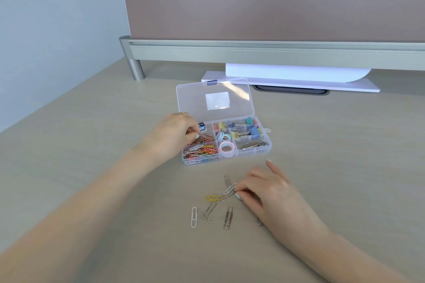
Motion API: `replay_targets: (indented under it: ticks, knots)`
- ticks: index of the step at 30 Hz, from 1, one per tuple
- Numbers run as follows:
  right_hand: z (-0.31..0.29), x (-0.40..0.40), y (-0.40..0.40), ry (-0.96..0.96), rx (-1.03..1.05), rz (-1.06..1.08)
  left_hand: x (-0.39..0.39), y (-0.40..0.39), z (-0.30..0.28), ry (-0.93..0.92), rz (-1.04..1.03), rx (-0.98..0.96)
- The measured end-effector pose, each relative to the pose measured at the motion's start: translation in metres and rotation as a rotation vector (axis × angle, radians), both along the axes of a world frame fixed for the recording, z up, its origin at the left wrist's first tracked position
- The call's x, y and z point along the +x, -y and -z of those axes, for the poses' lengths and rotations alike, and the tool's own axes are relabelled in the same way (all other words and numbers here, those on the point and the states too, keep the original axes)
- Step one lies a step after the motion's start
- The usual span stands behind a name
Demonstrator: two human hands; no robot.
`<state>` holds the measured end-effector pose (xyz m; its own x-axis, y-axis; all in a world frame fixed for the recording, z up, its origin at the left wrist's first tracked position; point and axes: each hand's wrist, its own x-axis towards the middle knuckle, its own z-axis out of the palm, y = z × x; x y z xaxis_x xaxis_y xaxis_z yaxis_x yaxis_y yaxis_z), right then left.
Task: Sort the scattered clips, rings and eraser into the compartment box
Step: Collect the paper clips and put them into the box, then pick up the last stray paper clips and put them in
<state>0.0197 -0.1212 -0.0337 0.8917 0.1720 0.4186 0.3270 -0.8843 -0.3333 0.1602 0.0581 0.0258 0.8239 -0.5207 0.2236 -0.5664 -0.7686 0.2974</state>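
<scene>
The clear compartment box (268, 145) lies on the desk with its lid (215, 99) folded back. Its left cells hold coloured paper clips (202, 148) and an eraser (202, 126). The middle cells hold pastel rings (226, 147), the right ones binder clips (251, 131). My left hand (177, 133) hovers over the left cells, fingertips pinching silver paper clips above the pile. My right hand (269, 193) rests on the desk in front of the box, thumb and fingers pinching a silver paper clip (229, 190). Several loose clips (208, 211), one of them yellow (213, 197), lie beside it.
A brown partition on a grey rail (253, 50) closes the back of the desk. White paper sheets (296, 76) and a cable slot (291, 91) sit under it, behind the box. One clip (259, 221) peeks out under my right palm.
</scene>
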Motion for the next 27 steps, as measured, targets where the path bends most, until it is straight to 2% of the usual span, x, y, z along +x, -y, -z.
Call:
replay_targets:
  ticks: [8,11,13,16,19,21,24,27]
  knots:
    - [0.001,0.0,0.002,-0.047,0.07,0.003,-0.006,0.004,0.001,-0.122,-0.056,-0.198]
    - [-0.001,-0.001,0.006,-0.082,0.116,-0.004,-0.011,0.001,0.004,-0.071,-0.081,-0.26]
    - [-0.002,-0.002,0.009,-0.073,0.125,0.006,-0.015,-0.004,0.009,-0.038,-0.08,-0.232]
    - [-0.005,-0.002,0.017,-0.077,0.178,0.03,-0.022,-0.013,0.019,0.001,-0.004,-0.172]
    - [-0.006,-0.002,0.028,-0.078,0.229,0.044,-0.036,-0.024,0.023,0.075,0.05,-0.212]
    - [-0.008,-0.005,0.035,-0.078,0.247,0.068,-0.052,-0.034,0.025,0.057,0.101,-0.218]
    - [-0.013,-0.02,0.043,-0.161,0.265,0.112,-0.082,-0.048,0.036,-0.023,0.191,-0.069]
    - [-0.007,-0.044,0.046,-0.252,0.039,0.166,-0.104,-0.055,0.046,-0.116,0.216,0.137]
